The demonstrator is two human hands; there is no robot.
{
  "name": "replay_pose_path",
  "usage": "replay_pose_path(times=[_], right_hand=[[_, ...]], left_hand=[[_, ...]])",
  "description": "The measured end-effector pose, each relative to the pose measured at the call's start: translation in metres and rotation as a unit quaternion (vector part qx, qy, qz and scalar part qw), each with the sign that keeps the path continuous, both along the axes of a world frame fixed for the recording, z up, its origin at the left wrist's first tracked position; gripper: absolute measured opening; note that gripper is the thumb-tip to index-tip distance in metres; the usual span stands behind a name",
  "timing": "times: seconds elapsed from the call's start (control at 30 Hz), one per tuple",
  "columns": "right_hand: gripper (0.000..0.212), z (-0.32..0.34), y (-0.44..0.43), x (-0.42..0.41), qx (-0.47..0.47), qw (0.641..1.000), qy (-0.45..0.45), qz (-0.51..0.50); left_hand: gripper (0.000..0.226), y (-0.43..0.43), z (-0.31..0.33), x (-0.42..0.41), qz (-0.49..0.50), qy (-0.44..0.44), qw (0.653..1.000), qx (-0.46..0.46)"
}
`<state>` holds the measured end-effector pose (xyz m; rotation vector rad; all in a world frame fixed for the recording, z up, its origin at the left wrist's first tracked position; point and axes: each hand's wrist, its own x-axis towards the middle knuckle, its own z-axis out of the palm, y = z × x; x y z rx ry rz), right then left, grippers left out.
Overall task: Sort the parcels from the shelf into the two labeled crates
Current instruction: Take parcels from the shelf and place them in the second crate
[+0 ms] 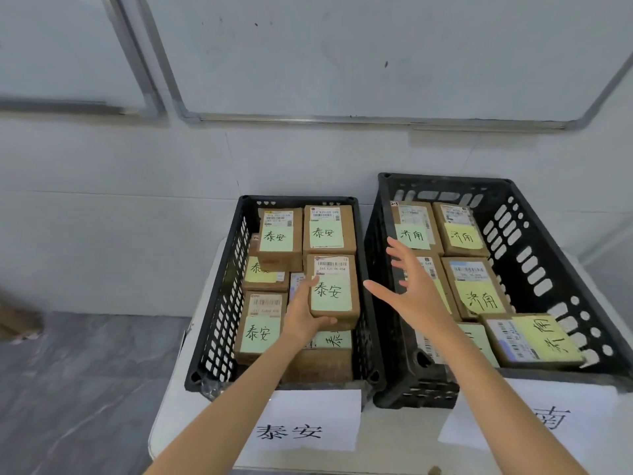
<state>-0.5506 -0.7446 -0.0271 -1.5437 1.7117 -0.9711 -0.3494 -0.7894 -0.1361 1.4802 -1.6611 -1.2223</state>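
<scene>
The step in hand was judged to be placing: the left hand (pixel 303 317) held a cardboard parcel (pixel 334 291) over the left crate (pixel 219 303), fingers curled under its near edge, thumb along its nine o'clock side. Its green note read 泰安, matching the paper sign (pixel 305 423) at the crate's six o'clock edge. The parcel sat at the three o'clock side of that crate, above others already stacked; whether it rested on them could not be told. The right hand (pixel 416 289) hovered above the right crate (pixel 534 241), fingers spread wide, gripping nothing. That crate held parcels noted 济南. The next move, as judged, called for setting the parcel flat and letting go without shifting neighbours
</scene>
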Motion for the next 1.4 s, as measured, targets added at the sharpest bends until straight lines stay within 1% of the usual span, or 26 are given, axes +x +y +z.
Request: replay_pose_path(times=[0.17, 0.3, 0.47, 0.67, 0.73, 0.8, 0.9, 1.07, 1.2, 1.4], right_hand=[[0.085, -0.006, -0.002, -0.006, 0.006, 1.000, 0.011, -0.001], [0.084, -0.010, -0.003, -0.010, 0.011, 0.999, 0.033, 0.001], [0.084, -0.012, -0.004, -0.010, -0.001, 0.993, 0.112, 0.031], [0.084, -0.009, -0.003, -0.009, -0.012, 0.978, 0.197, 0.062], [0.084, -0.003, -0.002, -0.007, -0.024, 0.972, 0.224, 0.071], [0.084, 0.004, 0.000, -0.002, -0.041, 0.963, 0.254, 0.081], [0.083, 0.017, 0.006, 0.009, -0.070, 0.949, 0.289, 0.104], [0.080, 0.042, 0.028, 0.037, -0.099, 0.927, 0.328, 0.150], [0.080, 0.064, 0.058, 0.070, -0.132, 0.906, 0.340, 0.213], [0.078, 0.088, 0.136, 0.134, -0.208, 0.863, 0.334, 0.317]], left_hand=[[0.091, -0.002, -0.012, -0.007, -0.014, -0.040, 0.999, -0.026], [0.090, -0.004, -0.018, -0.006, -0.019, -0.042, 0.999, -0.021], [0.091, -0.004, -0.018, -0.004, -0.016, -0.062, 0.998, -0.014], [0.096, 0.002, -0.001, 0.004, -0.039, -0.146, 0.988, -0.021], [0.091, 0.007, 0.012, 0.010, -0.034, -0.166, 0.985, -0.031], [0.083, 0.015, 0.029, 0.018, -0.022, -0.203, 0.977, -0.063], [0.075, 0.033, 0.058, 0.035, 0.015, -0.244, 0.964, -0.105], [0.068, 0.087, 0.109, 0.071, 0.106, -0.256, 0.951, -0.137], [0.068, 0.154, 0.145, 0.099, 0.188, -0.308, 0.918, -0.165], [0.065, 0.293, 0.184, 0.129, 0.326, -0.340, 0.867, -0.163]])
